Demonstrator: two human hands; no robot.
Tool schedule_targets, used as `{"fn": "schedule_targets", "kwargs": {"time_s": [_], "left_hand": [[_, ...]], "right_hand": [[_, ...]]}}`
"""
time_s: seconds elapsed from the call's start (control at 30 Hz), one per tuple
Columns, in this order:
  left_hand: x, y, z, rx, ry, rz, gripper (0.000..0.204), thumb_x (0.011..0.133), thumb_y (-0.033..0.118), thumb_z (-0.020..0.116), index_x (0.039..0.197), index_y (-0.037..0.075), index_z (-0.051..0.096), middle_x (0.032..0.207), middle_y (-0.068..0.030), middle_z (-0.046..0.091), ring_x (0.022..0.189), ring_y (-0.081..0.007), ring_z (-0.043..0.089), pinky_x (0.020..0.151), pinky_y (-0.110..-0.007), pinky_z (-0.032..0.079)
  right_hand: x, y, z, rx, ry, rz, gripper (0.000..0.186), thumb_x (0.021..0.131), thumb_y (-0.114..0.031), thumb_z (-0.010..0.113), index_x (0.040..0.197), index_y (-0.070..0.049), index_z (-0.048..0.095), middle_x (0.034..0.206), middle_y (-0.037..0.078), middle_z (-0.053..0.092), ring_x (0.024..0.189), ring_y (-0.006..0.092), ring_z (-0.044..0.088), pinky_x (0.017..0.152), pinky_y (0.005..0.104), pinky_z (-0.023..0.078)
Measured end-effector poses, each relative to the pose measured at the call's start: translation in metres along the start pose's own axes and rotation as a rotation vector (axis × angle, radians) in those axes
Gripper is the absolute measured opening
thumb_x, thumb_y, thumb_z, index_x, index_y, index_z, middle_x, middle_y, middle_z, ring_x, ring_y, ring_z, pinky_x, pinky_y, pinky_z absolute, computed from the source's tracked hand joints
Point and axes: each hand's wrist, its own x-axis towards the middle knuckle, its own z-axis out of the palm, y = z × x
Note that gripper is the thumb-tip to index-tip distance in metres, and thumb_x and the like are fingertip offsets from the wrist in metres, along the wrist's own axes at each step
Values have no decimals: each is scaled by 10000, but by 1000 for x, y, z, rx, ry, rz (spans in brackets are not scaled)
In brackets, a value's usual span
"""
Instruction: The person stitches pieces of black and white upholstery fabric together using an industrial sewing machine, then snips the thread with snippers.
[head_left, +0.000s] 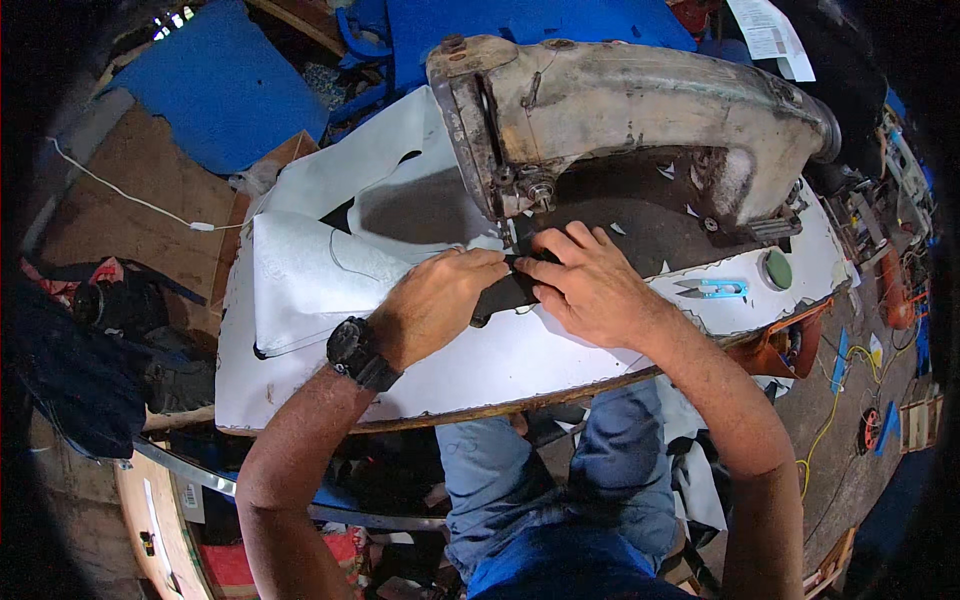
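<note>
A worn, grey-beige sewing machine [640,100] stands across the white tabletop, its needle end at the left. Just in front of the presser foot [509,236], both hands grip a piece of black material [505,294]. My left hand [432,300], below a black wristwatch [355,350], pinches its left side. With bent fingers, my right hand [595,290] presses on its right side, close to the needle. Fingers cover much of the black piece, so its full shape is hidden. Beside my left hand, a large white sheet [310,270] with a black underside lies folded over.
Light blue thread snips [715,289] and a round green object [775,270] lie on the tabletop [440,385] at the right. Small white scraps [617,229] dot the machine bed. A blue sheet [215,85] and a white cable [120,185] are at the far left.
</note>
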Motion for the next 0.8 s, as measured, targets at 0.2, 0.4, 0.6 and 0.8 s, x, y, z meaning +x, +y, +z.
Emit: {"fn": "schedule_targets", "kwargs": {"time_s": [0.2, 0.4, 0.6, 0.8], "left_hand": [[6, -3, 0, 9, -16, -28, 365, 867, -65, 600, 1211, -38, 719, 1276, -202, 710, 1191, -335, 685, 1058, -424, 541], [16, -5, 1, 30, 7, -31, 352, 873, -55, 607, 1207, -45, 715, 1262, -210, 710, 1178, -355, 685, 1045, -414, 549], [21, -17, -10, -70, -92, -81, 357, 878, -38, 608, 1217, -16, 719, 1234, -211, 714, 1159, -368, 686, 1020, -428, 551], [29, -29, -22, -85, -131, 30, 329, 908, -8, 601, 1214, -21, 719, 1205, -218, 726, 1133, -379, 695, 1002, -437, 553]], "right_hand": [[3, 5, 3, -3, 35, -4, 300, 958, -216, 630, 1179, -44, 738, 1129, 119, 536, 1091, 288, 505, 926, 469, 451], [8, 10, 5, -69, 48, 31, 293, 948, -210, 632, 1172, -57, 742, 1142, 132, 543, 1085, 293, 512, 915, 471, 458], [9, 8, 8, -67, 39, 67, 294, 937, -209, 644, 1179, -76, 745, 1175, 139, 548, 1088, 296, 512, 926, 485, 466], [2, 19, 8, 80, 147, 56, 276, 927, -175, 663, 1166, -64, 744, 1158, 112, 597, 1068, 315, 544, 931, 483, 477]]}}
